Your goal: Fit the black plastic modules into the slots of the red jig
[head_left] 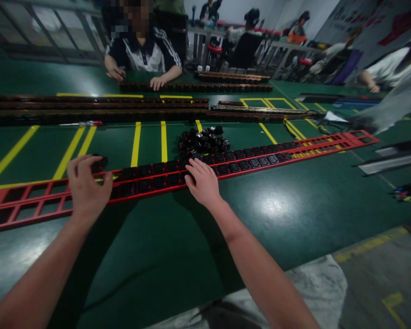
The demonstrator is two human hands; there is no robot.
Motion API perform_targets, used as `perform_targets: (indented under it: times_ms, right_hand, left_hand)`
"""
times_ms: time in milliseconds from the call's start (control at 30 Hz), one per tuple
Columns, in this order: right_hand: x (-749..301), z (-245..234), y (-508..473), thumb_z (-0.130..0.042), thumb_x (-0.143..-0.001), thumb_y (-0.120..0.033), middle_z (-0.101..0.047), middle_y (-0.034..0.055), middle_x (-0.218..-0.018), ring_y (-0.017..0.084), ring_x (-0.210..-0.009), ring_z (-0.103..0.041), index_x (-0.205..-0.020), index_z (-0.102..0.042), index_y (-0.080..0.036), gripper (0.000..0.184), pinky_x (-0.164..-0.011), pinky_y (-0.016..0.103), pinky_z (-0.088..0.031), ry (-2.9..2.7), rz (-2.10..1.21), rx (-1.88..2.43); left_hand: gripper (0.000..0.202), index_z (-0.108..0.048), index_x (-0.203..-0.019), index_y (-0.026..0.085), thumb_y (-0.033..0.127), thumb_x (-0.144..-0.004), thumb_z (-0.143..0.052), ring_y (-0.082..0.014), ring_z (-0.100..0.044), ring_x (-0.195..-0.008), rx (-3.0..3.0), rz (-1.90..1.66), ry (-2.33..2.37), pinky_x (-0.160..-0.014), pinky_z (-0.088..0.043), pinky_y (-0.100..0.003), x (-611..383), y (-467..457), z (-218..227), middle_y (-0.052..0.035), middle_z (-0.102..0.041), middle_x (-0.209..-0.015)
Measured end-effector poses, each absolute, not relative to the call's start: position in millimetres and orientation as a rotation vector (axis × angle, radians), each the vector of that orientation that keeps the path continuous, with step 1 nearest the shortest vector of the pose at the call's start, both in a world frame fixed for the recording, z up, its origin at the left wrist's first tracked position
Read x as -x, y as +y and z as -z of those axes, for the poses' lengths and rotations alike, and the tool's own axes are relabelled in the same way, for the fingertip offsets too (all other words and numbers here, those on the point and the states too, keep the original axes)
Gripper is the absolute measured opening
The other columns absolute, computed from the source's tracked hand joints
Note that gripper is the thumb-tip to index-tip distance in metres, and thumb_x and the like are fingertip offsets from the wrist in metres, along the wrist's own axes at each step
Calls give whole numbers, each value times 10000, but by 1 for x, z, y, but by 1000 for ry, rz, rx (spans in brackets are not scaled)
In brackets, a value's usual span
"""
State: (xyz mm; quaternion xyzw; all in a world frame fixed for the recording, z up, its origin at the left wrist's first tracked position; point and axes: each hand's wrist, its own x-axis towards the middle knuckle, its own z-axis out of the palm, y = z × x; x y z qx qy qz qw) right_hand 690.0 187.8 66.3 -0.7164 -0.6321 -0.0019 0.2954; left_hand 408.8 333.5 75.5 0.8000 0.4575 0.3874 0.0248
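Square black sockets (160,182) are slotted into a long red ladder-like frame (151,193) spanning nine to three o'clock; the right hand (203,182) is laid over them, fingers extended; the left hand (89,186), at nine, is curved, its hold unclear.

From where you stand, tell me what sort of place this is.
Likely an assembly workshop: a long red frame part-filled with black inserts, a heap of loose black parts beyond it, and another person across the green table.

Grn tbl (277,228) w/ red frame (173,188), blk pile (205,141).
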Motion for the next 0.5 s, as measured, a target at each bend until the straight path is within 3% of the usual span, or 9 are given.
perform_targets:
  times_ms: [233,500]
  right_hand:
    - [-690,-67,188,-518,-981,-274,-577,48,-1477,213,-1441,-457,-1289,-672,-234,347,-1207,448,-359,-1676,3,1906]
    - [-689,-68,188,-521,-980,-275,-582,45,-1472,214,-1436,-464,-1286,-676,-231,346,-1205,447,-365,-1676,11,1915]
  left_hand:
    - [506,-544,-1293,148,341,-837,-651,-255,-662,-906,-2293,-1167,1536,-890,-555,-514,-407,330,-72,-139,-632,-1154]
    - [670,-499,-1286,156,466,-750,-756,-268,-653,-983,-2138,-1216,1553,-907,-554,-485,-409,329,-69,-138,-621,-1181]
